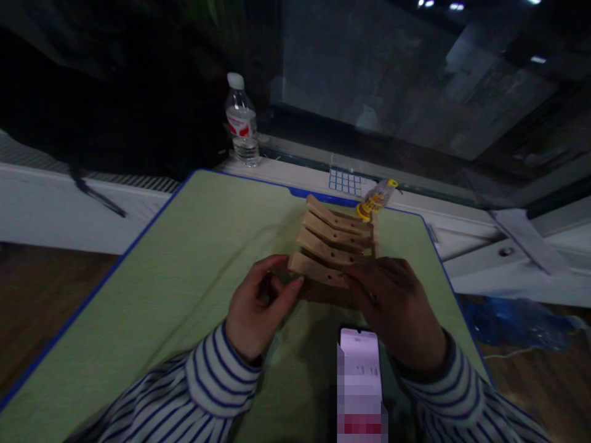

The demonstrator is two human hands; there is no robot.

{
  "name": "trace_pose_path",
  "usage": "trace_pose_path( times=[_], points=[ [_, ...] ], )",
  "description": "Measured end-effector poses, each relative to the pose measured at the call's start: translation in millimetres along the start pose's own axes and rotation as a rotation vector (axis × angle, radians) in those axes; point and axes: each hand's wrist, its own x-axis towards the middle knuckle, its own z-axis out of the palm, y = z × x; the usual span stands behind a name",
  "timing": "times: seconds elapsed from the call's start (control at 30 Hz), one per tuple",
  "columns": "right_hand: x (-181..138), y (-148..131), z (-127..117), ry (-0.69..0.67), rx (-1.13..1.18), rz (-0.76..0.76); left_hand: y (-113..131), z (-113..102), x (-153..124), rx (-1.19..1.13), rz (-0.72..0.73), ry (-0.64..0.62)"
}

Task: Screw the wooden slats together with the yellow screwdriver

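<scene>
Table under both hands. Wooden rack between and just beyond them. Left hand half-curled, thumb and fingers pinching rack's near-left end. Right hand curled at near-right; grip unclear. Phone between wrists.

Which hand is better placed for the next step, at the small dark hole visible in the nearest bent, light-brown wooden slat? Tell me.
Probably the right hand: it reaches the slat's right part, close to the hole. The left hand holds the opposite, left end.
</scene>
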Motion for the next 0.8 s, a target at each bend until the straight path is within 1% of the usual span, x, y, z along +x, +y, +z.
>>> trace_pose_path(
  times=[0.1, 0.27, 0.37, 0.5, 0.63, 0.8],
  points=[
    [6, -3, 5, -0.076, -0.061, 0.002, -3, 0, -1, 0.007, -0.038, -0.046],
    [11, -6, 8, -0.173, -0.135, 0.018, -3, 0, -1, -0.025, -0.095, -0.019],
    [11, -5, 10, -0.190, -0.156, 0.024, 0, -1, 0, -0.026, -0.123, -0.006],
    [11, -4, 12, -0.196, -0.157, 0.014, 2, -1, 2, -0.004, -0.140, -0.021],
    [11, -3, 14, -0.241, -0.185, 0.015, 2, 0, 2, -0.020, -0.171, -0.035],
    [12, -4, 15, -0.269, -0.189, 0.010, 2, 0, 2, -0.056, -0.150, -0.038]
  ],
)
